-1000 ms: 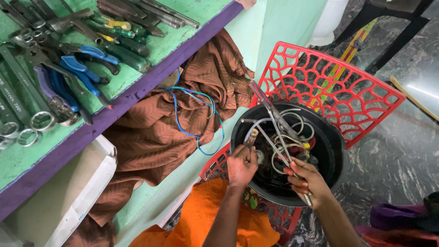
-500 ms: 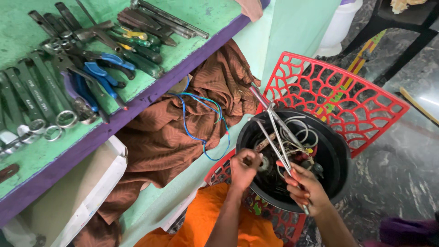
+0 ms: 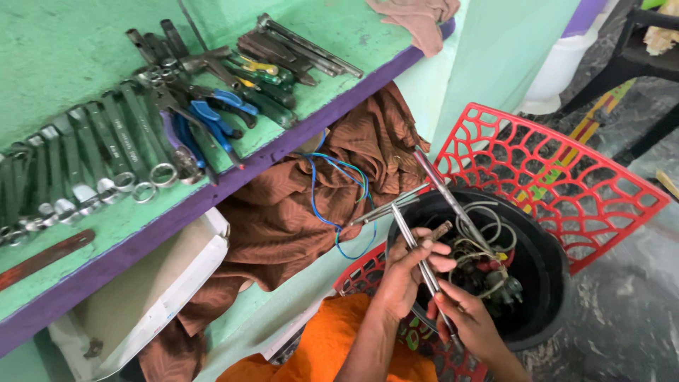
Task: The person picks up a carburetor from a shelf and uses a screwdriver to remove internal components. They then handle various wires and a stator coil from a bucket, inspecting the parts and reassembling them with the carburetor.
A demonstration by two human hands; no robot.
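**Rods held over black tub, tool worktop at left**

Green worktop [image 3: 64, 42] with purple edge at upper left. Laid out on it: row of spanners [image 3: 85, 166], blue-handled pliers [image 3: 212, 117], dark screwdrivers and bars [image 3: 297, 46], pinkish rag [image 3: 417, 14] at far corner. Under edge, brown cloth [image 3: 283, 212] hanging, blue wire [image 3: 332, 191] looped across it. White box [image 3: 155, 297] below worktop, lower left.

Right of centre: black tub [image 3: 544, 283] sitting on red lattice chair [image 3: 566, 177]. Inside tub, tangle of pale cables [image 3: 481, 237] and small dark parts, too jumbled to tell apart.

Left hand [image 3: 407, 272] over near rim of tub, fingers [image 3: 431, 258] clenched round bundle of thin metal rods [image 3: 414, 240]; short brownish stub poking out above fingers. Rods fanning out up and left past tub rim, one long rod [image 3: 442, 187] angled up toward chair back.

Right hand [image 3: 470, 325] just below and right of left, touching it, fingers closed on lower end of same rods, tip showing beneath palm. Both forearms rising from orange garment [image 3: 332, 354] at bottom edge.
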